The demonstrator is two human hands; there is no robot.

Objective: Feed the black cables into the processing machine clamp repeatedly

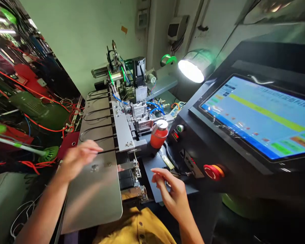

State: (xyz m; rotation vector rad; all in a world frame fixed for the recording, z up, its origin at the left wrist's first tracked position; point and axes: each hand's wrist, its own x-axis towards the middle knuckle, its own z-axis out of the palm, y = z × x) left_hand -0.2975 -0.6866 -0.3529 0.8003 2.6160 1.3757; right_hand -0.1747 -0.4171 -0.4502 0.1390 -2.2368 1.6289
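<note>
My left hand (78, 157) hovers above the metal plate (99, 193), its fingers pinched together. A thin black cable (109, 150) runs from these fingertips toward the fixture at the plate's right edge. Further up the plate, several looped black cables (96, 127) lie side by side, their ends at the same edge. My right hand (173, 191) is held over the dark machine bed, right of the small clamp mechanisms (137, 169). Its fingers are curled with thumb and forefinger close together; whatever may be between them is hidden.
A red bottle (157, 135) with a pale cap stands beyond my right hand. Pneumatic cylinders (139, 112) and a wire spool (117, 76) are behind. To the right are a touchscreen (259, 115), a red emergency stop button (213, 172) and a lit lamp (191, 70). Red hoses (40, 96) hang left.
</note>
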